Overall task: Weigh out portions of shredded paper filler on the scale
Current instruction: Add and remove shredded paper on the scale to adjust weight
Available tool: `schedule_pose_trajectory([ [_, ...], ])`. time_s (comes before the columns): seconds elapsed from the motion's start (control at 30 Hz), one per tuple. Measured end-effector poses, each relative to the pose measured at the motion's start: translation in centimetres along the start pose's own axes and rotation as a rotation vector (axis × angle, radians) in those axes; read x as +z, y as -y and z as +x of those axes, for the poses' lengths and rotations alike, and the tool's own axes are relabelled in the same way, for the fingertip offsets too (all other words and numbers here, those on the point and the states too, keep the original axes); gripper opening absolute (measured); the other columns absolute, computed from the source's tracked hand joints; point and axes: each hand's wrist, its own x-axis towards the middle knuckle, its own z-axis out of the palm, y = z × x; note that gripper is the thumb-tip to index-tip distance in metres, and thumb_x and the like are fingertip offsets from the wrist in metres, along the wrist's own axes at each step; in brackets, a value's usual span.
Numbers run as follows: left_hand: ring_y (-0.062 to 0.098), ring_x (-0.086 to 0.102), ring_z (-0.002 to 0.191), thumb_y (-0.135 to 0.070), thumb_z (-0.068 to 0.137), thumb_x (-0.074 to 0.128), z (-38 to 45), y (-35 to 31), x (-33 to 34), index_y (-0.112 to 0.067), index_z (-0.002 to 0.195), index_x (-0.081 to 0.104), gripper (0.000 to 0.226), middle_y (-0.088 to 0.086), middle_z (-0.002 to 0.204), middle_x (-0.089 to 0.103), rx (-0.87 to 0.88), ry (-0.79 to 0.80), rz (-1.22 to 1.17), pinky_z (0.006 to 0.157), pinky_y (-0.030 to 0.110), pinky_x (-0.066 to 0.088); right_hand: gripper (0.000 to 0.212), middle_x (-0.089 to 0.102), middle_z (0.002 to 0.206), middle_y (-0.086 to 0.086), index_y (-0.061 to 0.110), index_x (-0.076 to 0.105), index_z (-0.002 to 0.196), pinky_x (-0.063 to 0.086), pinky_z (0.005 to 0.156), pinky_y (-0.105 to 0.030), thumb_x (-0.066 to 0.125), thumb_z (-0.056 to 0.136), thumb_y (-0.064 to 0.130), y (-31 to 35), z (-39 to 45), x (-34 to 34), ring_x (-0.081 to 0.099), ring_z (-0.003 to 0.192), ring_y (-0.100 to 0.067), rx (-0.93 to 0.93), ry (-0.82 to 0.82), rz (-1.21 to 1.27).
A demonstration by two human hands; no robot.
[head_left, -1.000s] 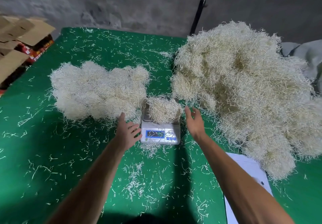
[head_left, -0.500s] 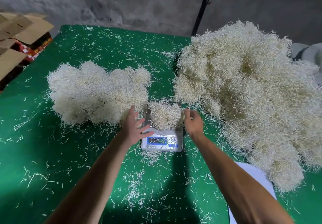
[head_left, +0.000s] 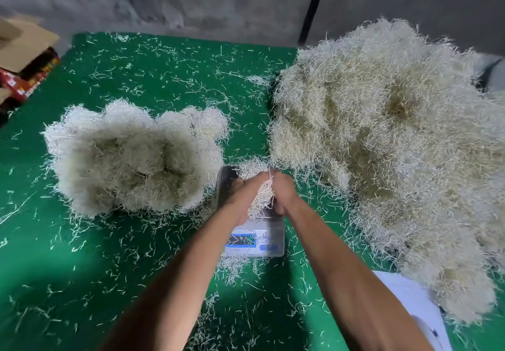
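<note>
A small digital scale (head_left: 255,237) with a blue display sits on the green table (head_left: 82,268) between two heaps. On its pan lies a small clump of shredded paper (head_left: 258,184). My left hand (head_left: 240,194) and my right hand (head_left: 284,194) are cupped around that clump from both sides, pressing it together over the pan. A very large heap of cream shredded paper (head_left: 396,145) fills the right side. A smaller heap of paler shreds (head_left: 134,159) lies to the left of the scale.
Loose shreds are strewn all over the green surface. Cardboard boxes (head_left: 24,44) and a red carton stand off the table's far left corner. A white sheet (head_left: 410,309) lies at the near right. A grey wall and a black pole (head_left: 311,9) stand behind.
Both hands have moved inward from the sides of the scale and closed around the clump on the pan. The camera has come closer.
</note>
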Motion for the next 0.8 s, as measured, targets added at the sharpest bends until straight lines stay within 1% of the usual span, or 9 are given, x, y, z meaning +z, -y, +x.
schedule_pose_trajectory([
  [0.17,0.031,0.036,0.143,-0.069,0.067,0.076,0.7,-1.0,1.4,-0.018,0.158,0.015,0.121,0.012,0.161,0.028,0.044,-0.010,-0.016,0.102,0.047,0.040,0.035,0.063,0.129,-0.023,-0.001,0.060,0.124,0.058,0.088,-0.042,0.053,0.102,0.026,2.4,2.0,-1.3,0.064,0.117,-0.037,0.070,-0.027,-0.092],
  [0.23,0.032,0.043,0.138,-0.065,0.068,0.079,0.2,-2.5,2.1,-0.012,0.157,0.021,0.119,0.015,0.155,0.037,0.088,-0.077,0.013,0.095,0.044,0.044,0.024,0.065,0.119,-0.022,0.001,0.060,0.108,0.054,0.067,-0.029,0.050,0.104,0.022,3.5,2.9,-0.9,0.069,0.100,-0.029,0.060,-0.047,-0.150],
  [0.33,0.020,0.067,0.074,-0.042,0.076,0.079,-1.1,-4.0,1.1,-0.004,0.121,0.059,0.062,0.007,0.092,0.067,0.227,-0.037,0.019,0.058,0.029,0.047,0.029,0.065,0.099,-0.013,-0.003,0.061,0.120,0.043,0.046,-0.021,0.051,0.105,0.020,5.7,3.4,-3.5,0.062,0.071,-0.020,0.058,-0.156,-0.160],
  [0.4,0.014,0.044,0.045,-0.027,0.083,0.072,-1.9,-4.0,-1.0,-0.009,0.086,0.057,0.024,-0.005,0.060,0.051,0.366,0.013,0.119,0.044,0.021,0.035,0.038,0.066,0.109,-0.015,-0.002,0.061,0.128,0.051,0.061,-0.024,0.047,0.106,0.025,6.2,3.9,-8.8,0.066,0.092,-0.030,0.021,-0.292,-0.306],
  [0.47,0.009,0.046,0.045,-0.017,0.090,0.065,-2.1,-4.3,-3.9,-0.009,0.086,0.058,0.011,-0.004,0.070,0.051,0.433,-0.110,0.187,0.041,0.021,0.037,0.047,0.062,0.105,-0.013,-0.001,0.061,0.130,0.051,0.078,-0.032,0.041,0.108,0.036,5.7,4.1,-13.6,0.060,0.092,-0.028,0.005,-0.434,-0.393],
  [0.6,0.005,0.048,0.030,-0.031,0.093,0.064,-1.3,-3.1,-6.1,-0.001,0.104,0.056,0.033,0.000,0.064,0.053,0.199,-0.208,0.098,0.032,0.017,0.038,0.074,0.059,0.130,-0.025,0.002,0.053,0.138,0.052,0.099,-0.045,0.019,0.106,0.059,4.2,3.5,-14.3,0.061,0.113,-0.031,-0.087,-0.416,-0.452],
  [0.7,0.013,0.053,0.040,-0.052,0.077,0.071,-1.6,-2.5,-4.4,0.001,0.107,0.062,0.061,0.001,0.057,0.060,0.180,-0.178,0.150,0.043,0.026,0.048,0.059,0.065,0.117,-0.023,0.003,0.065,0.115,0.058,0.093,-0.045,0.029,0.109,0.049,2.9,1.9,-13.6,0.068,0.100,-0.031,-0.215,-0.515,-0.771],
  [0.77,0.025,0.073,0.086,-0.073,0.065,0.073,-1.8,-2.1,-3.5,-0.013,0.133,0.059,0.092,0.010,0.097,0.071,0.173,-0.078,0.062,0.078,0.044,0.061,0.036,0.066,0.099,-0.011,0.012,0.066,0.100,0.059,0.071,-0.036,0.044,0.108,0.040,2.8,-0.1,-12.4,0.065,0.078,-0.020,-0.417,-0.526,-0.743],
  [0.8,0.031,0.065,0.116,-0.078,0.066,0.070,-1.9,-2.0,-3.1,-0.019,0.145,0.047,0.102,0.013,0.120,0.063,0.129,-0.002,0.001,0.100,0.052,0.052,0.034,0.066,0.088,-0.007,0.015,0.065,0.095,0.056,0.062,-0.034,0.048,0.106,0.042,2.8,-1.3,-11.2,0.060,0.068,-0.017,-0.463,-0.375,-0.600],
])
